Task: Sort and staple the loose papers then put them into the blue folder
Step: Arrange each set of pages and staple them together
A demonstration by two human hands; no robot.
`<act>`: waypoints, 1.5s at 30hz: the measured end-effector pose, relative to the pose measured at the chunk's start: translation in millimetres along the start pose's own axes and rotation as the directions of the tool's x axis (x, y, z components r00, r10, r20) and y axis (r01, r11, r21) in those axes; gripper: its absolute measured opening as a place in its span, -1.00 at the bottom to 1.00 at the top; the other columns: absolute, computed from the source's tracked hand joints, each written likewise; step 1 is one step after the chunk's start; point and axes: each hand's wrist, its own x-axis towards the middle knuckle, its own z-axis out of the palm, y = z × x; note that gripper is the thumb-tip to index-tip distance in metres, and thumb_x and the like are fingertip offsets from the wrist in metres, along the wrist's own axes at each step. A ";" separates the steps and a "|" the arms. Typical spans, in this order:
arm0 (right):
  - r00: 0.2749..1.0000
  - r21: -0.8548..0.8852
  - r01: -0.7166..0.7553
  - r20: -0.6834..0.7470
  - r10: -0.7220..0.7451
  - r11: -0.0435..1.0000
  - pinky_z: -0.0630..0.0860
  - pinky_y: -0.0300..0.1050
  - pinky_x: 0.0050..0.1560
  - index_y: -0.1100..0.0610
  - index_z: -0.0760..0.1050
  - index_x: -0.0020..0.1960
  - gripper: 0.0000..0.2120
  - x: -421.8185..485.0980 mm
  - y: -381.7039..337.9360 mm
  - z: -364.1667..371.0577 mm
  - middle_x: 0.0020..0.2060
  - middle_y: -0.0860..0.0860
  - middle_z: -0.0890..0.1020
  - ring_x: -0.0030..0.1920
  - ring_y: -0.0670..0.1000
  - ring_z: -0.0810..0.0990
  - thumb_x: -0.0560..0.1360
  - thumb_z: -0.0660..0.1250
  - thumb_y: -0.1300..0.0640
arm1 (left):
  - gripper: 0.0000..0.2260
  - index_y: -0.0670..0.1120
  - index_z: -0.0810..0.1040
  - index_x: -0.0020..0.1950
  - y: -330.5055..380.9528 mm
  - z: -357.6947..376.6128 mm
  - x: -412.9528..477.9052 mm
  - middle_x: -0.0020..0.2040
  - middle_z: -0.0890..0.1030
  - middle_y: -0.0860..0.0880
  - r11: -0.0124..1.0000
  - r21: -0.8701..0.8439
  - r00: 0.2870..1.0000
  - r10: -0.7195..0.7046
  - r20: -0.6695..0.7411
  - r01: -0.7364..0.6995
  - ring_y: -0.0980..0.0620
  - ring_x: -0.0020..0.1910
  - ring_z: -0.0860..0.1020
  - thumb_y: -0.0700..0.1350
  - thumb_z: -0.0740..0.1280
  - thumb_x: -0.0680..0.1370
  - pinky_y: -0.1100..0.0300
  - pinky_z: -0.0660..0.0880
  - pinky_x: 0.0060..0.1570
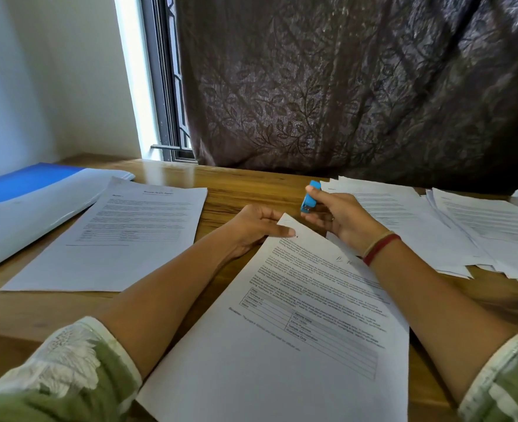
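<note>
A printed set of papers (297,324) lies tilted on the wooden table in front of me. My left hand (257,226) pinches its top left corner with the thumb on top. My right hand (340,217) grips a small blue stapler (309,197), held just above and to the right of that corner. Another printed set (123,236) lies flat to the left. The blue folder (23,190) lies open at the far left, its pale inner flap facing up. Loose papers (452,226) are fanned out at the right.
The wooden table (236,184) runs back to a dark patterned curtain (343,86) and a window frame (166,86). The near table edge (23,336) sits at lower left. My green sleeves show at both bottom corners.
</note>
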 end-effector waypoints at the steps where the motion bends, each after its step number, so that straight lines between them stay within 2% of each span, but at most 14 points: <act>1: 1.000 0.016 0.004 -0.023 -0.004 1.000 0.65 -0.19 -0.14 0.21 0.54 0.06 -0.68 2.3 -1.0 -2.6 -0.04 0.14 0.66 -0.07 0.05 0.70 0.46 0.46 0.01 | -0.74 -0.26 0.59 0.17 0.0 0.4 -0.3 0.02 0.70 -0.15 1.000 -0.019 1.000 -0.005 -0.013 0.004 -0.06 -0.01 0.69 -0.24 0.43 0.50 0.09 0.62 0.00; 7: 0.996 0.061 0.035 -0.085 -0.030 0.998 0.64 -0.16 -0.05 0.15 0.51 0.01 -0.75 4.9 -9.7 -9.5 -0.03 0.13 0.65 -0.02 0.05 0.68 0.47 0.44 0.01 | -0.75 -0.26 0.59 0.15 0.7 3.4 -0.1 -0.02 0.71 -0.14 0.996 -0.084 0.993 -0.039 -0.110 0.030 -0.08 -0.02 0.69 -0.17 0.41 0.53 0.05 0.61 0.04; 13: 0.995 0.103 0.037 -0.099 -0.027 0.994 0.65 -0.17 -0.07 0.20 0.51 0.21 -0.58 8.6 -12.5 -18.6 0.02 0.13 0.65 -0.02 0.04 0.68 0.46 0.45 0.00 | -0.90 -0.16 0.59 -0.02 5.3 1.7 -1.8 -0.04 0.71 -0.13 0.973 -0.210 0.984 -0.127 -0.129 0.098 -0.05 -0.10 0.69 -0.15 0.34 0.59 0.18 0.58 -0.30; 19: 0.988 0.140 0.024 -0.152 -0.002 0.990 0.64 -0.11 0.00 0.16 0.49 0.22 -0.58 12.0 -12.4 -28.2 0.10 0.15 0.61 0.02 0.06 0.67 0.46 0.44 -0.03 | -0.87 -0.20 0.56 0.07 3.7 0.7 -0.2 -0.03 0.69 -0.12 0.972 -0.214 0.982 -0.125 -0.142 0.093 -0.04 -0.07 0.67 -0.19 0.24 0.63 0.20 0.56 -0.29; 23: 0.986 0.164 0.003 -0.163 0.024 0.986 0.65 -0.15 -0.09 0.20 0.49 0.24 -0.56 11.3 -14.0 -34.3 0.10 0.18 0.60 0.03 0.07 0.66 0.47 0.44 -0.01 | -0.86 -0.20 0.54 0.09 2.9 -1.3 0.0 0.02 0.68 -0.15 0.971 -0.216 0.985 -0.128 -0.116 0.101 -0.04 -0.06 0.66 -0.21 0.21 0.65 0.21 0.57 -0.30; 27: 0.964 -0.042 -0.004 -0.268 -0.007 0.999 0.64 -0.23 -0.22 0.20 0.48 0.23 -0.54 16.2 -13.0 -37.6 0.07 0.11 0.60 -0.01 0.03 0.64 0.48 0.41 -0.09 | -0.86 -0.21 0.52 0.10 3.2 -2.6 0.7 0.02 0.67 -0.17 0.969 -0.222 0.986 -0.129 -0.101 0.104 -0.04 -0.07 0.66 -0.21 0.18 0.66 0.25 0.56 -0.30; 29: 0.921 -0.462 0.001 -0.344 -0.180 0.887 0.50 -0.26 -0.27 0.17 0.49 0.10 -0.61 19.3 -9.2 -43.3 -0.05 0.07 0.59 -0.12 0.01 0.60 0.52 0.32 -0.16 | -0.84 -0.21 0.51 0.12 2.4 -2.5 1.5 0.00 0.67 -0.15 0.972 -0.210 0.986 -0.130 -0.101 0.107 -0.02 -0.09 0.65 -0.20 0.16 0.67 0.26 0.55 -0.31; 31: 0.884 -0.839 -0.018 -0.268 -0.383 0.544 0.37 -0.20 -0.26 0.17 0.50 0.00 -0.61 21.5 -3.2 -51.1 -0.18 0.06 0.57 -0.18 0.04 0.53 0.55 0.26 -0.18 | -0.81 -0.21 0.50 0.16 1.1 -2.9 3.0 0.00 0.67 -0.15 0.972 -0.207 0.987 -0.131 -0.095 0.109 -0.03 -0.07 0.66 -0.17 0.14 0.68 0.25 0.55 -0.29; 32: 0.874 -0.917 -0.050 -0.232 -0.427 0.396 0.37 -0.16 -0.22 0.17 0.51 0.03 -0.60 20.8 -0.1 -53.7 -0.16 0.08 0.58 -0.18 0.04 0.51 0.55 0.25 -0.18 | -0.80 -0.21 0.50 0.18 0.2 -3.3 4.1 0.01 0.68 -0.16 0.971 -0.211 0.987 -0.132 -0.090 0.111 -0.05 -0.06 0.66 -0.16 0.14 0.68 0.23 0.55 -0.27; 34: 0.880 -0.964 -0.112 -0.210 -0.427 0.242 0.38 -0.13 -0.16 0.13 0.50 0.11 -0.63 18.8 5.8 -56.9 0.00 0.09 0.62 -0.17 0.03 0.47 0.56 0.26 -0.17 | -0.78 -0.21 0.51 0.19 -0.2 -4.2 4.5 0.01 0.68 -0.16 0.968 -0.226 0.987 -0.134 -0.084 0.112 -0.06 -0.04 0.67 -0.13 0.16 0.68 0.21 0.56 -0.25; 39: 0.904 -0.979 -0.163 -0.197 -0.380 0.121 0.36 -0.11 -0.12 0.08 0.45 0.11 -0.65 13.6 9.5 -54.6 0.11 0.09 0.60 -0.11 0.03 0.47 0.54 0.26 -0.19 | -0.89 -0.15 0.60 0.02 3.0 -4.1 0.7 -0.11 0.71 -0.04 0.992 0.017 0.989 -0.121 -0.085 0.123 0.03 -0.15 0.70 -0.14 0.32 0.60 0.24 0.56 -0.32; 42: 0.895 -0.983 -0.154 -0.181 -0.409 0.097 0.43 0.03 0.14 0.10 0.45 0.27 -0.46 13.9 4.4 -51.2 0.25 0.13 0.51 0.17 0.15 0.49 0.52 0.21 -0.30 | -0.88 -0.13 0.59 0.00 6.7 -7.2 -1.4 -0.14 0.70 -0.05 0.993 0.005 0.982 -0.117 -0.149 0.119 -0.04 -0.09 0.70 -0.11 0.30 0.61 0.09 0.60 -0.14; 43: 0.890 -0.983 -0.126 -0.172 -0.423 0.133 0.43 0.06 0.16 0.11 0.48 0.24 -0.43 14.6 0.7 -49.4 0.23 0.13 0.51 0.19 0.17 0.49 0.51 0.20 -0.33 | -0.87 -0.14 0.57 0.00 8.8 -12.0 -1.4 -0.15 0.70 -0.07 0.991 -0.068 0.976 -0.123 -0.177 0.113 -0.08 -0.06 0.69 -0.10 0.29 0.62 0.02 0.60 -0.04; 45: 0.884 -0.937 0.028 -0.140 -0.446 0.349 0.46 0.01 0.02 0.14 0.57 0.03 -0.45 13.0 -8.3 -43.8 -0.01 0.12 0.59 0.02 0.16 0.54 0.50 0.18 -0.34 | -0.85 -0.17 0.54 0.00 13.1 -27.7 -0.4 -0.22 0.69 -0.09 0.975 -0.215 0.959 -0.115 -0.260 0.059 -0.11 -0.12 0.68 -0.09 0.28 0.61 -0.06 0.59 -0.01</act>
